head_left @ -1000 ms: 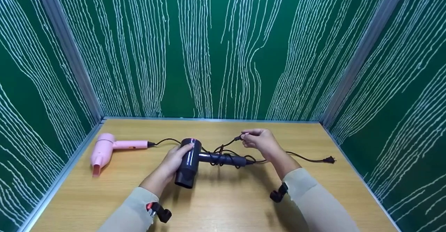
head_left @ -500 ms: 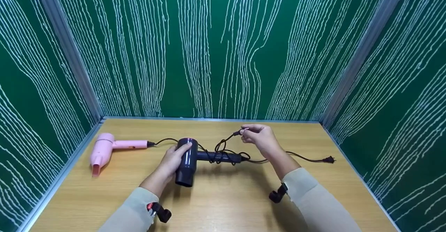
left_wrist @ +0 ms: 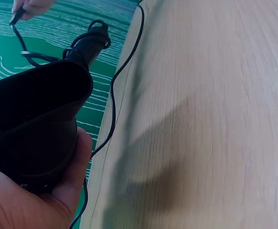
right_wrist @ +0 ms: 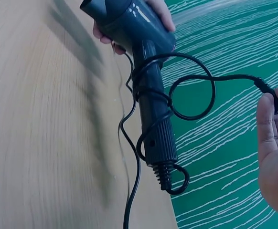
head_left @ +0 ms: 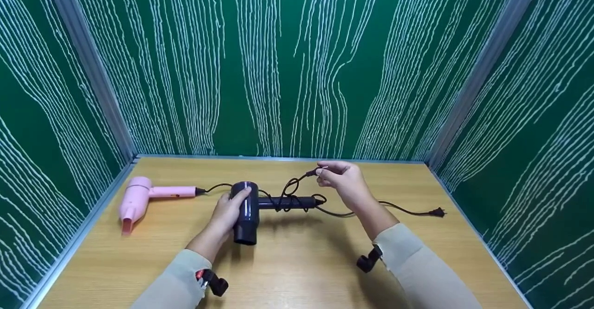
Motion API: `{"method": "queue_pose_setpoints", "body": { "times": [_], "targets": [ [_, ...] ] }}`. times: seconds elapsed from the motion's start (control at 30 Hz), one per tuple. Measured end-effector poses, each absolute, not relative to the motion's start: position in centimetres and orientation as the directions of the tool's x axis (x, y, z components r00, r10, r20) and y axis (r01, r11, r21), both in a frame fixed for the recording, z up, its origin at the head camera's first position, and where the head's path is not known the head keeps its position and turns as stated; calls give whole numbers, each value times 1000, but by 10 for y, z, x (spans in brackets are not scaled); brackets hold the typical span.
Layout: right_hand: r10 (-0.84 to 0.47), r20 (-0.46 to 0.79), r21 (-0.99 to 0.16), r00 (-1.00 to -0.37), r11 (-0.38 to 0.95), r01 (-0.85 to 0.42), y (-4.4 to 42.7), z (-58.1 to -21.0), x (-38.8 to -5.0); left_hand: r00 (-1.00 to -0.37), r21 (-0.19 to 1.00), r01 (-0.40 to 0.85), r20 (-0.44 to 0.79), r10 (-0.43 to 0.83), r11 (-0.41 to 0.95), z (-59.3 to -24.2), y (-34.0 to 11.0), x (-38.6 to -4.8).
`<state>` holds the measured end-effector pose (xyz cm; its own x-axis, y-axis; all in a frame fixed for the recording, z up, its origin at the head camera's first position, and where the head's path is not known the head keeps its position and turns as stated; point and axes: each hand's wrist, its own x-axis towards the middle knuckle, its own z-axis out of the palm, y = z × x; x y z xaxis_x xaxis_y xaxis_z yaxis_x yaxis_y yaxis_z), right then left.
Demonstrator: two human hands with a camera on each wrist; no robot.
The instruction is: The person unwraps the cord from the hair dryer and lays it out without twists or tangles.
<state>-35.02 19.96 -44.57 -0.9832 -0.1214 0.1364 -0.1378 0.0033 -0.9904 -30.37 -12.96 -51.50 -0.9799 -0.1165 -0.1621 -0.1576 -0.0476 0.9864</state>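
Note:
My left hand grips the barrel of a dark hair dryer, holding it above the table. Its nozzle faces the left wrist camera, and its handle points to the right. A black cord loops loosely round that handle. At the cord's end is a plug with metal prongs, pinched between the thumb and fingers of my right hand, up and right of the handle. On the left of the table lies a pink hair dryer, touched by neither hand.
The pink dryer's cord runs behind the dark dryer and ends in a second plug lying at the right of the wooden table. Green walls with white wavy lines enclose the back and both sides.
The dark dryer has shifted slightly left and up in my left hand. My right hand has lifted the plug a little up and left, and the cord loop stands looser above the handle.

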Motion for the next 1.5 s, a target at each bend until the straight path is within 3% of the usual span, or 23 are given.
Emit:
{"method": "queue_pose_setpoints", "body": {
  "times": [0.2, 0.8, 1.5],
  "targets": [
    [-131, 171, -985, -977, -44, -166, 194, -440, -345, -981, 990, -139, -140, -137, -22, -516, -130, -304],
    [-131, 118, -992, -984, -58, -112, 194, -445, -344, -974, 986, -168, -168, -149, -18, -513, -135, -307],
    [-123, 37, -993, -992, -115, -23, 191, -474, -337, -980, 984, -111, -131, -147, -138, -502, -136, -307]
  ]
}}
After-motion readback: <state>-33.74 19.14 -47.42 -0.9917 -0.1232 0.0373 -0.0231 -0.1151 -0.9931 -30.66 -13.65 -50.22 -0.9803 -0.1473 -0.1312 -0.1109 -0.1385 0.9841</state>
